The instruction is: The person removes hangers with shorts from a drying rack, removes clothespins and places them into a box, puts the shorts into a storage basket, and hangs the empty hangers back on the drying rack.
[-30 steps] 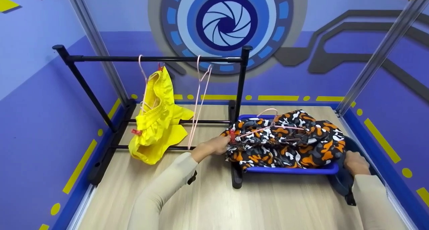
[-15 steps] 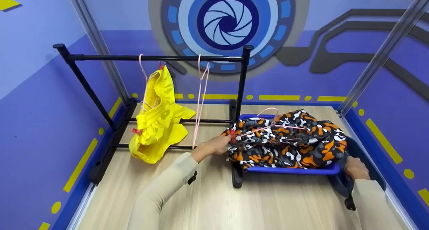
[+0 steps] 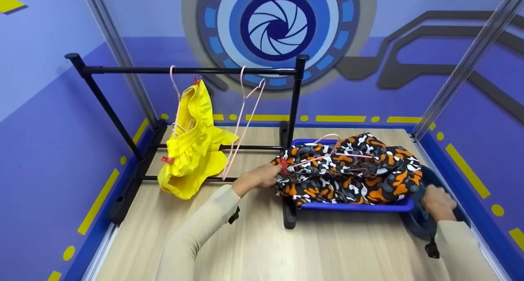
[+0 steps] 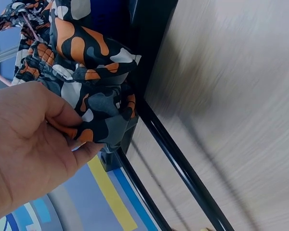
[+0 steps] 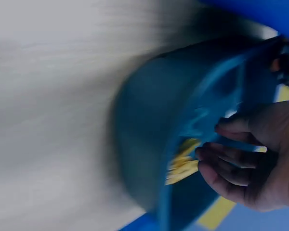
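Observation:
Camouflage-print shorts (image 3: pixel 360 178) in black, orange, grey and white lie bunched on a blue basket (image 3: pixel 360 207). A pink hanger (image 3: pixel 313 160) lies across them, and a red clip (image 3: pixel 284 165) sits at their left end. My left hand (image 3: pixel 264 176) pinches the fabric beside that clip; in the left wrist view, thumb and fingers hold the cloth's edge. At the right, my right hand (image 3: pixel 439 200) is over a dark teal tub (image 5: pixel 144 130). Its fingers are loosely bent, with no held thing visible in the blurred right wrist view. Small yellow pieces (image 5: pixel 184 163) lie inside the tub.
A black rack (image 3: pixel 192 71) stands at the left. From its bar hang yellow shorts (image 3: pixel 192 146) clipped to a hanger, and a bare pink hanger (image 3: pixel 250 121). The rack's right foot (image 3: pixel 289 215) reaches beside the basket. Printed walls enclose the wooden tabletop (image 3: pixel 262 248).
My right hand has shifted slightly at the tub and now blurs with motion. The bare hanger has swung back and forth. My left hand keeps its hold on the shorts.

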{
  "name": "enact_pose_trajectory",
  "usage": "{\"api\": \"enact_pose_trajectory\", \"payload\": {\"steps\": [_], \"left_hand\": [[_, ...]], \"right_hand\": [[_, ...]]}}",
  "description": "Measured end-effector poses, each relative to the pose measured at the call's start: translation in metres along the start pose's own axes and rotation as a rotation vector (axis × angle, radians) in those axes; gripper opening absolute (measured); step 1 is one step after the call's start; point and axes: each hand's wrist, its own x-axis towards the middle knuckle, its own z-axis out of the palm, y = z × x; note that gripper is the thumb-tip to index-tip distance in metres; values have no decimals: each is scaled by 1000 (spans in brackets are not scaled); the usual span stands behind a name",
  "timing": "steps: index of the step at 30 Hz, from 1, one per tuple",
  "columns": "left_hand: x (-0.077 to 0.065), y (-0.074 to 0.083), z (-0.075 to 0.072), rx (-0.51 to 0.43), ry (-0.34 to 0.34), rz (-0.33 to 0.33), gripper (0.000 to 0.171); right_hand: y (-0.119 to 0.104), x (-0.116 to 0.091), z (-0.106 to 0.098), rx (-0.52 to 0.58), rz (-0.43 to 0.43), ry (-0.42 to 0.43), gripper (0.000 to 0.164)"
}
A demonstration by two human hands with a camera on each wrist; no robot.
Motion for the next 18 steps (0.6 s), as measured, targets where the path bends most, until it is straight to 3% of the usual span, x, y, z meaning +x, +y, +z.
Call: {"api": "enact_pose_trajectory", "payload": {"steps": [5,10,16,18], "left_hand": [[-2,-5,-2,20,29,50,30],[-2,-8,-3,-21,41,47,28],[0,-6,-5,10,33,5,23],[1,-5,-6,11,30,4,22]], "right_hand": [[-35,-15,-30,-84,-110,122,30],[-88,-50,-56,-155,-204,180,18],[-161,-84,-52,-106,-501,506,19],[-187,-91,-44,-79,-606,553,18]]}}
